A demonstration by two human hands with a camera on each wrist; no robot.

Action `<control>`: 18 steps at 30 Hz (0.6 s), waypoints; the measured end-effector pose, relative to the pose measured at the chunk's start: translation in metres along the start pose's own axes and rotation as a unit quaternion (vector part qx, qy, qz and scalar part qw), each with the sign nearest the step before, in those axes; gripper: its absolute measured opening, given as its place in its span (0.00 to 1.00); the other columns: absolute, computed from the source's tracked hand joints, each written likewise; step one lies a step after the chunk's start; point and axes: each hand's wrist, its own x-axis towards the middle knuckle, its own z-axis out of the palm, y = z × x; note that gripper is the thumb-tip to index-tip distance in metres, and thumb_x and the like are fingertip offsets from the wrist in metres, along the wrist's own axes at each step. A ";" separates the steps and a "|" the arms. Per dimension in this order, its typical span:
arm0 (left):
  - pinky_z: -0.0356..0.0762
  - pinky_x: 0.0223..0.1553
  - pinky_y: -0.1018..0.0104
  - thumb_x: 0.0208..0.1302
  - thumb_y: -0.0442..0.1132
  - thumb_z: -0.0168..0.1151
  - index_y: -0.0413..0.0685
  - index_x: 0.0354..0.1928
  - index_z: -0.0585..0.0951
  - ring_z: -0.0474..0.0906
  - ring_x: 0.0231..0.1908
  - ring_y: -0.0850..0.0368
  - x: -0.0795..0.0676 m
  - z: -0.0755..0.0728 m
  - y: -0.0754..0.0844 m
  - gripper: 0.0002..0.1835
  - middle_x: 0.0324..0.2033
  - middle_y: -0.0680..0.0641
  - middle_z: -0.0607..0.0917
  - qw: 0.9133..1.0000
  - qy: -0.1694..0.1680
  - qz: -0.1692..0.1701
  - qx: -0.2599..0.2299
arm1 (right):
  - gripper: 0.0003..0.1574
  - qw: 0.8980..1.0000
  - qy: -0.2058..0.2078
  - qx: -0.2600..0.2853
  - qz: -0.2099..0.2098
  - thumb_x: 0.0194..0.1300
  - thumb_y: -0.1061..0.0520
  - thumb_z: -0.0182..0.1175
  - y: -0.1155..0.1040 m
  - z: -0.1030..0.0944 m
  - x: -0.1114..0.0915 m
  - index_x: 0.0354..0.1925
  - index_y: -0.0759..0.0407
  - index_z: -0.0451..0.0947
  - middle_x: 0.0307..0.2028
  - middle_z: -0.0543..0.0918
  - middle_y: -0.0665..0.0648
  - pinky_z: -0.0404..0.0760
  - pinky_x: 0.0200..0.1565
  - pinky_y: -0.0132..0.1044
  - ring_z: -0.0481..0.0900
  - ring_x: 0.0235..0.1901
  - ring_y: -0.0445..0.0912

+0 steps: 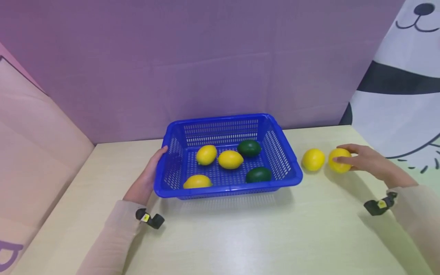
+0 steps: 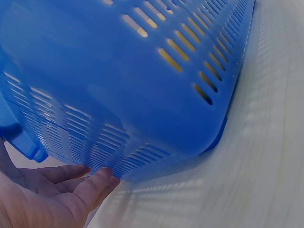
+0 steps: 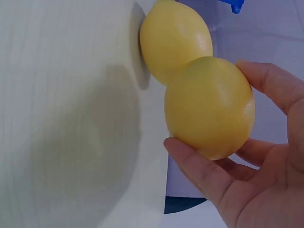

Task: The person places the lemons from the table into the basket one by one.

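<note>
A blue perforated plastic basket (image 1: 227,189) stands on the table, with three lemons (image 1: 230,159) and two dark green oval fruits (image 1: 258,174) inside. My left hand (image 1: 151,172) holds the basket by its left rim; in the left wrist view its fingers (image 2: 97,187) rest against the slotted outer wall below the rim. To the right of the basket, my right hand (image 1: 368,162) grips a yellow lemon (image 1: 339,160) between thumb and fingers. The right wrist view shows this lemon (image 3: 209,109) overlapping another lemon (image 3: 175,40), which sits on the table between hand and basket.
The pale wooden table (image 1: 240,236) ends at a purple cloth backdrop (image 1: 220,76) close behind the basket. A panel with a cartoon drawing (image 1: 405,110) rises beyond the right edge, and a pinkish panel (image 1: 34,145) on the left.
</note>
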 end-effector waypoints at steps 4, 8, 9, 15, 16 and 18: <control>0.74 0.49 0.61 0.70 0.62 0.33 0.48 0.73 0.43 0.74 0.48 0.56 0.000 0.000 0.000 0.38 0.50 0.49 0.74 1.000 0.001 -0.002 -0.001 | 0.49 1.000 0.006 -0.004 -0.014 0.66 0.40 0.55 -0.007 -0.005 0.000 0.67 0.72 0.51 0.60 0.62 0.74 0.77 0.50 0.53 0.73 0.47 0.57; 0.73 0.51 0.60 0.70 0.62 0.33 0.49 0.74 0.43 0.73 0.49 0.55 0.000 -0.001 -0.001 0.38 0.52 0.48 0.73 1.000 0.004 -0.004 0.002 | 0.46 0.999 0.016 -0.001 -0.031 0.67 0.42 0.55 -0.017 -0.009 -0.001 0.67 0.72 0.53 0.58 0.65 0.71 0.79 0.48 0.49 0.76 0.43 0.50; 0.72 0.52 0.60 0.70 0.62 0.33 0.49 0.74 0.43 0.73 0.50 0.55 0.000 -0.001 -0.001 0.38 0.53 0.48 0.72 1.000 0.006 -0.005 0.003 | 0.46 0.999 0.019 -0.001 -0.034 0.67 0.42 0.55 -0.020 -0.010 -0.002 0.67 0.71 0.53 0.58 0.66 0.71 0.79 0.47 0.48 0.76 0.42 0.49; 0.72 0.52 0.60 0.70 0.63 0.34 0.50 0.74 0.44 0.72 0.51 0.54 0.000 -0.001 0.000 0.39 0.53 0.48 0.72 1.000 0.008 -0.008 0.003 | 0.48 0.999 0.023 -0.013 -0.039 0.66 0.39 0.54 -0.036 -0.009 -0.003 0.69 0.69 0.51 0.59 0.65 0.71 0.77 0.49 0.52 0.72 0.51 0.61; 0.72 0.52 0.60 0.70 0.63 0.34 0.49 0.74 0.44 0.72 0.50 0.54 0.000 -0.001 0.000 0.39 0.53 0.48 0.72 1.000 0.006 -0.007 0.002 | 0.48 0.999 0.022 -0.014 -0.041 0.66 0.39 0.54 -0.039 -0.009 -0.003 0.69 0.69 0.51 0.59 0.65 0.71 0.77 0.50 0.53 0.71 0.52 0.63; 0.72 0.52 0.59 0.70 0.62 0.33 0.48 0.74 0.43 0.72 0.50 0.54 0.000 -0.001 0.000 0.39 0.53 0.48 0.72 1.000 0.002 -0.004 0.002 | 0.48 0.999 0.021 -0.015 -0.046 0.67 0.39 0.54 -0.044 -0.009 -0.003 0.70 0.68 0.51 0.59 0.65 0.71 0.76 0.50 0.55 0.70 0.53 0.63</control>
